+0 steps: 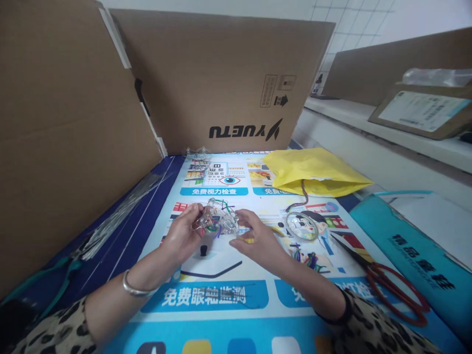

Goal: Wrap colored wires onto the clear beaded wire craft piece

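Note:
A tangled clear wire piece (221, 220) with green, purple and red strands is held just above the printed sheet. My left hand (186, 233) is closed on its left end, thumb and fingers pressed together. At the piece's right end is my right hand (258, 238), thumb and index finger apart, the fingertips near or touching its edge. Several colored cord bits (311, 259) lie to the right of my right hand, below a round clear ring (302, 226). A dark twisted cord (303, 194) runs from the yellow pouch (317, 169) towards the ring.
Red-handled scissors (391, 282) and a teal package (413, 250) lie at the right. Teal-handled pliers (64, 278) and thin wires (118, 214) are at the left. More wire pieces (199, 157) sit at the back, before a cardboard panel (221, 73).

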A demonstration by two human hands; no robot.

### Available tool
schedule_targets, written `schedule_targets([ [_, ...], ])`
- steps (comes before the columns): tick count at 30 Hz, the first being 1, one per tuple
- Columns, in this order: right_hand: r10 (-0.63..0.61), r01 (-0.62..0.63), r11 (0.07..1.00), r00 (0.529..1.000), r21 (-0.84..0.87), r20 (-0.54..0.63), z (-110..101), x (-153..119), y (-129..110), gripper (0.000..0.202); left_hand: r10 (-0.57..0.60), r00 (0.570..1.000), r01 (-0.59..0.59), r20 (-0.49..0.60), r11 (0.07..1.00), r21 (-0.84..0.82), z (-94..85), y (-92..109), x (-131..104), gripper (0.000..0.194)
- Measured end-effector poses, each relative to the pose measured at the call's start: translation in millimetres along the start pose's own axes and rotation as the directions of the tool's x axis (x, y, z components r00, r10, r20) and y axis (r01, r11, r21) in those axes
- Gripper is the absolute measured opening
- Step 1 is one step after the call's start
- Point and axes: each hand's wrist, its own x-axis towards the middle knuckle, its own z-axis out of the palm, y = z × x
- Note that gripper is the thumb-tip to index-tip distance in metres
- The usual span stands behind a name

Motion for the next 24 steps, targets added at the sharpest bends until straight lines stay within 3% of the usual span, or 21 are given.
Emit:
schedule_targets([
  [3, 0.08, -0.066, 0.942, 0.996, 0.33, -0.027, 11.5, 1.8, -1.4, 0.047, -0.013, 1.0, 0.013, 0.013, 0.999, -0.033, 1.6, -6.5, -3.4, 0.005],
  [7, 0.115, -0.074, 0.87, 0.992, 0.487, -0.055, 14.2, 3.5, -6.7, 0.037, -0.046, 0.998, 0.044, -0.047, 0.998, -0.038, 3.7, -10.8, -5.7, 0.003],
  [11, 0.195, -0.157, 0.811, 0.981, 0.563, -0.006, 13.9, 4.0, -9.8, 0.032, -0.075, 0.996, 0.074, -0.053, 0.997, -0.031, 6.1, -12.5, -7.4, 0.004],
  [18, 0.231, -0.175, 0.795, 0.973, 0.582, -0.024, 13.6, 6.3, -2.0, 0.016, -0.086, 0.994, 0.091, 0.067, 0.992, -0.087, 5.2, -15.2, -7.5, 0.008],
  [24, 0.17, -0.102, 0.808, 0.983, 0.581, -0.063, -0.2, 10.6, 5.1, 0.017, -0.006, 0.999, 0.006, -0.045, 1.0, -0.002, -5.0, -1.2, 5.7, 0.008],
])
